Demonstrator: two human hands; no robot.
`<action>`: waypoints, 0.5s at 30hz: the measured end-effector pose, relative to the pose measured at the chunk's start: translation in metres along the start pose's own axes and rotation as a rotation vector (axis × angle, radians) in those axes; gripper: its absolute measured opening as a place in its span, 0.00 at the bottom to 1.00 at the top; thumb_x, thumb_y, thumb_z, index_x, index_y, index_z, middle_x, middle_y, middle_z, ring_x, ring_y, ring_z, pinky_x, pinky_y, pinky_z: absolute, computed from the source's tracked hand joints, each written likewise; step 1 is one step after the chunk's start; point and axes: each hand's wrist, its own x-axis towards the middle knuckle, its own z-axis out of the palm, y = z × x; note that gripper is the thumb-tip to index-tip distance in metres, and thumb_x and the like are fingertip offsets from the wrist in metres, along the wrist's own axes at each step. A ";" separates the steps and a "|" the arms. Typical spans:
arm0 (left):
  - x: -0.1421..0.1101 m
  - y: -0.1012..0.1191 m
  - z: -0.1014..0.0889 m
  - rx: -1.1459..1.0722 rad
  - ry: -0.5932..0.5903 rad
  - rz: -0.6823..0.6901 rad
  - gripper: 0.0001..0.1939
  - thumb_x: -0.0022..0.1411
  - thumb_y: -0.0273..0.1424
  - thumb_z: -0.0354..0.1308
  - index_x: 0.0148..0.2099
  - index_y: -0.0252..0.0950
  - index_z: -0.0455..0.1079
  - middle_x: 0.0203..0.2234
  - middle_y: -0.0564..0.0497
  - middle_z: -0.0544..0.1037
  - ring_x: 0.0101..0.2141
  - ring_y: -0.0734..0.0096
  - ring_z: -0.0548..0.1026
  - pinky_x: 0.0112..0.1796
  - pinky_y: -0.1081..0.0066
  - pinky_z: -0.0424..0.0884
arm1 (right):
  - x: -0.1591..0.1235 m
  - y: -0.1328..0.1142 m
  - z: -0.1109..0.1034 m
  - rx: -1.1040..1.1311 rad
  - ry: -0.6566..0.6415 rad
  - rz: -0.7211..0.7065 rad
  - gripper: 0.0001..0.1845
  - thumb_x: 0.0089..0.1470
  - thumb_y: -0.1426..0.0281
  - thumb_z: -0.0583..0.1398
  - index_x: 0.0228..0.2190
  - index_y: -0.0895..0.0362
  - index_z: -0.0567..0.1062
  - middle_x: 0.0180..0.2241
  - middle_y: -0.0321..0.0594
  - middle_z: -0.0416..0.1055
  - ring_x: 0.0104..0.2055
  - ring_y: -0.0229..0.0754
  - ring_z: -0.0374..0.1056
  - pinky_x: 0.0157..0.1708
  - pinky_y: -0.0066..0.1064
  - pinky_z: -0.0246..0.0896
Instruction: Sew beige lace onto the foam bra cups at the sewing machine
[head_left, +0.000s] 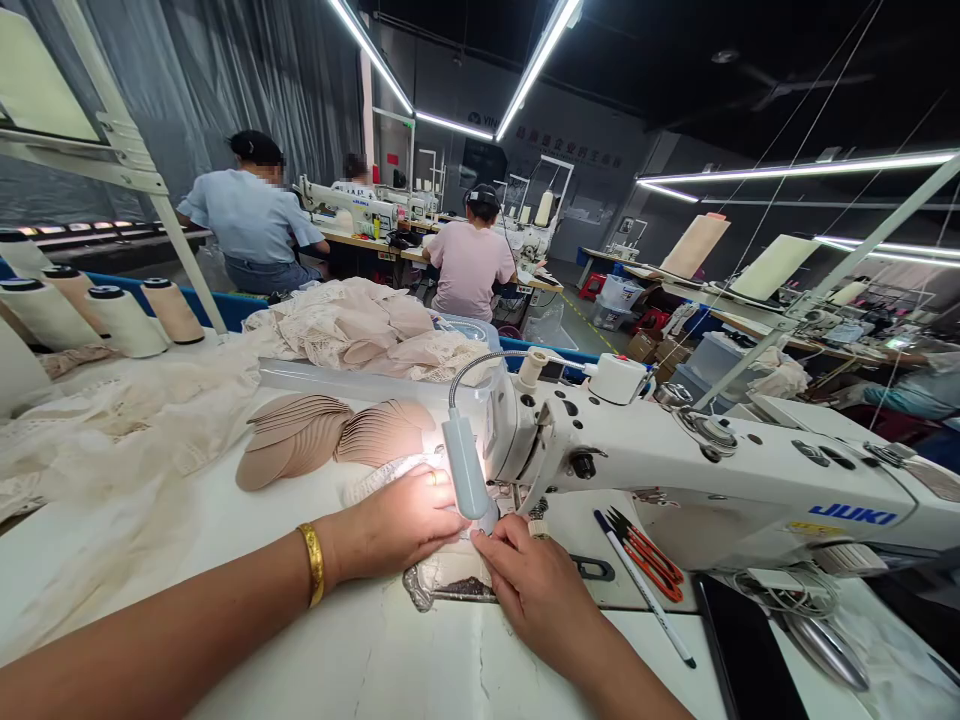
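Observation:
My left hand [401, 520], with a gold bangle on the wrist and a ring, lies fingers flat on a small beige fabric piece [457, 565] at the needle of a white JUKI sewing machine [675, 470]. My right hand [529, 580] presses the same piece from the near side, fingers together on its edge. A gooseneck lamp [466, 470] lights both hands. White lace trim [390, 475] runs out beyond my left hand. Two fanned stacks of beige cup-shaped pieces [330, 435] lie just behind it.
Heaps of cream lace fabric [360, 330] cover the table's left and back. Thread cones [127, 320] stand at far left. Orange-handled snips [649, 560] and a pen [645, 590] lie right of my hands, a dark phone [750, 655] nearer. Two people sit at machines beyond.

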 end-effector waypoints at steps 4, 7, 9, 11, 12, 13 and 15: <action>-0.001 -0.005 -0.001 0.049 -0.011 0.000 0.11 0.73 0.26 0.53 0.50 0.41 0.76 0.42 0.46 0.80 0.44 0.59 0.77 0.50 0.60 0.73 | 0.002 0.000 0.001 -0.008 0.013 0.008 0.21 0.63 0.81 0.53 0.54 0.59 0.75 0.38 0.44 0.72 0.28 0.41 0.60 0.25 0.32 0.54; 0.000 -0.004 -0.004 0.091 -0.025 -0.049 0.10 0.72 0.27 0.55 0.50 0.41 0.75 0.43 0.45 0.80 0.47 0.56 0.77 0.52 0.57 0.73 | 0.002 0.000 0.002 -0.014 0.003 0.023 0.20 0.64 0.80 0.54 0.54 0.59 0.75 0.39 0.45 0.72 0.27 0.41 0.60 0.26 0.33 0.55; 0.002 -0.002 -0.006 0.114 -0.045 -0.075 0.09 0.71 0.27 0.56 0.50 0.41 0.75 0.43 0.44 0.80 0.48 0.54 0.76 0.51 0.56 0.72 | 0.001 0.002 0.003 -0.012 -0.007 0.032 0.20 0.64 0.80 0.54 0.55 0.58 0.75 0.40 0.45 0.72 0.27 0.41 0.60 0.26 0.33 0.56; 0.004 -0.001 -0.006 0.115 -0.071 -0.100 0.08 0.70 0.26 0.56 0.49 0.40 0.74 0.44 0.44 0.79 0.47 0.54 0.76 0.49 0.57 0.71 | 0.000 0.003 0.004 0.005 0.006 0.027 0.21 0.64 0.80 0.54 0.55 0.58 0.74 0.40 0.45 0.72 0.27 0.41 0.61 0.27 0.33 0.58; 0.004 -0.001 -0.006 0.105 -0.081 -0.121 0.08 0.70 0.25 0.56 0.47 0.39 0.73 0.44 0.44 0.79 0.45 0.55 0.76 0.48 0.58 0.71 | -0.001 0.004 0.005 0.023 0.023 0.019 0.20 0.64 0.80 0.54 0.54 0.57 0.74 0.40 0.45 0.72 0.27 0.41 0.61 0.27 0.33 0.59; 0.004 -0.001 -0.006 0.093 -0.086 -0.147 0.08 0.69 0.23 0.55 0.45 0.38 0.72 0.43 0.44 0.79 0.44 0.55 0.76 0.46 0.59 0.71 | -0.002 0.004 0.005 0.046 0.045 0.011 0.20 0.64 0.80 0.54 0.54 0.57 0.74 0.40 0.45 0.73 0.28 0.41 0.62 0.28 0.34 0.60; 0.002 0.000 -0.006 0.070 -0.089 -0.193 0.09 0.67 0.19 0.52 0.42 0.37 0.70 0.40 0.45 0.79 0.41 0.57 0.75 0.43 0.60 0.69 | -0.003 0.001 0.004 0.085 0.090 -0.010 0.19 0.66 0.79 0.53 0.54 0.56 0.74 0.40 0.45 0.73 0.31 0.43 0.65 0.31 0.35 0.63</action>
